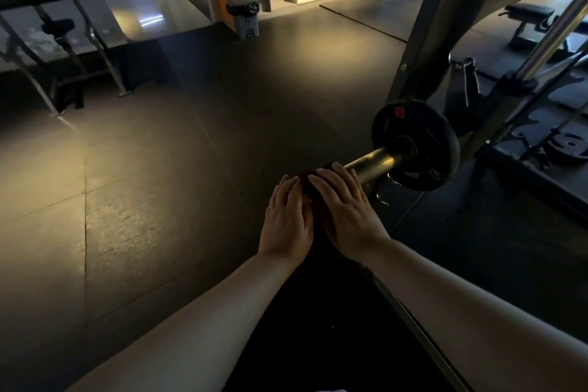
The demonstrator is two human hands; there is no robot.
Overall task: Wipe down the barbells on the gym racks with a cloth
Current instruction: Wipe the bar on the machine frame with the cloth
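Observation:
A barbell sleeve (372, 163) of dull metal sticks out toward me from a black weight plate (413, 143) on the rack. A dark cloth (313, 192) is wrapped over the sleeve's near end. My left hand (286, 223) lies on the cloth's left side with fingers fairly straight. On the right side my right hand (345, 210) presses on the cloth, fingers extended over the top of the sleeve. Most of the cloth is hidden between and under my two hands.
The rack's dark upright frame (423, 41) rises behind the plate, with a chrome guide rod (553, 32) at right. A bench (528, 14) stands far right, another machine (54, 41) far left, a grey bin (243, 16) by the orange pillar. Dark rubber floor (159, 184) spreads left.

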